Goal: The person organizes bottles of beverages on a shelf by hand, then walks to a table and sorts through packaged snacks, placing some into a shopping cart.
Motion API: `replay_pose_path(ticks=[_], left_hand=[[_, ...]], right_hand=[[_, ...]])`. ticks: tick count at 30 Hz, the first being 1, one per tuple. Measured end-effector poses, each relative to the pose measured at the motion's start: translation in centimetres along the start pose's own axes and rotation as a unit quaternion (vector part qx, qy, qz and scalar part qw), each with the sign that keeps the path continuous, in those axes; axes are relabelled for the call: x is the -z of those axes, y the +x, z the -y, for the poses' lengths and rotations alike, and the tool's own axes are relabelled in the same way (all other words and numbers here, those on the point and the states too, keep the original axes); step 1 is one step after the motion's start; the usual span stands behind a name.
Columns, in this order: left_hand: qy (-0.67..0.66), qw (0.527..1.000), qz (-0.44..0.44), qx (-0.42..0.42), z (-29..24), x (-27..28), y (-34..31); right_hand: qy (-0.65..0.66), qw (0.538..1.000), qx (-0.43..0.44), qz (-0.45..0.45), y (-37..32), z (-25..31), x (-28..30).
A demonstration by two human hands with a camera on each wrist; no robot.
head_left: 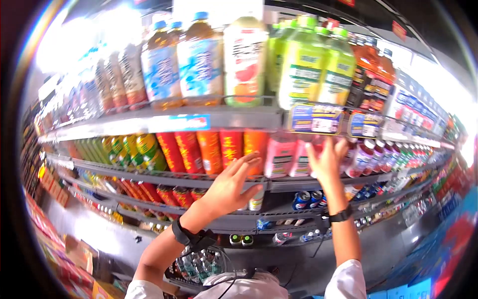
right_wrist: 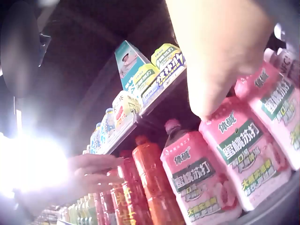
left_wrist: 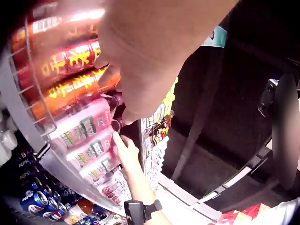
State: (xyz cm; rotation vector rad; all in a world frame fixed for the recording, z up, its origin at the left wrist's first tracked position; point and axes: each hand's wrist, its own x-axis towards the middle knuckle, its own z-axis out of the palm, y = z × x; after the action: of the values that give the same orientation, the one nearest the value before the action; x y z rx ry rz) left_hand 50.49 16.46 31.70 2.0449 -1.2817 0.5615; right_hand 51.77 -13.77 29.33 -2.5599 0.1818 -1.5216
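My right hand (head_left: 326, 162) is at the top of a pink peach soda bottle (right_wrist: 248, 154) in a row of such bottles on the middle shelf. Its thumb and fingers hold the bottle about the cap, which the hand hides in the right wrist view. Another pink bottle (head_left: 280, 155) stands upright to its left. My left hand (head_left: 226, 187) is in front of the red and orange bottles (head_left: 209, 152), fingers extended, thumb apart, nothing held. In the left wrist view its fingers overlap the orange bottle (left_wrist: 70, 93) beside the pink ones.
Above, an upper shelf (head_left: 164, 122) carries tea and green-labelled bottles (head_left: 303, 67), with price signs (head_left: 316, 119) along its edge. Purple-capped bottles (head_left: 361, 158) stand right of the pink ones. Pepsi cans (head_left: 301, 200) sit on the shelf below. Bottled water (head_left: 201, 264) lies low by my body.
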Motion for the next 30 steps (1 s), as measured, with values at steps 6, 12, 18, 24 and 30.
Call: replay_pose_path(ticks=[6,12,18,24,30], left_hand=[[0.089,0.993,-0.058,-0.047,-0.8,-6.7,3.8],[0.156,0.983,0.023,-0.096,-0.1,-16.1,2.4],[0.130,0.977,0.052,-0.161,-2.4,-21.1,6.2],[0.083,0.978,0.013,-0.192,-7.7,-22.1,15.2],[0.361,0.919,0.002,-0.162,-10.0,-24.5,23.0]], right_hand=[[0.061,0.997,0.047,0.001,-1.7,-0.7,1.4],[0.101,0.990,0.082,0.060,-6.8,-4.9,1.4],[0.022,0.998,0.064,0.011,-8.3,-14.2,2.7],[0.000,1.000,0.018,-0.023,-2.9,-21.9,5.9],[-0.049,0.989,0.102,0.090,0.5,-24.6,7.8]])
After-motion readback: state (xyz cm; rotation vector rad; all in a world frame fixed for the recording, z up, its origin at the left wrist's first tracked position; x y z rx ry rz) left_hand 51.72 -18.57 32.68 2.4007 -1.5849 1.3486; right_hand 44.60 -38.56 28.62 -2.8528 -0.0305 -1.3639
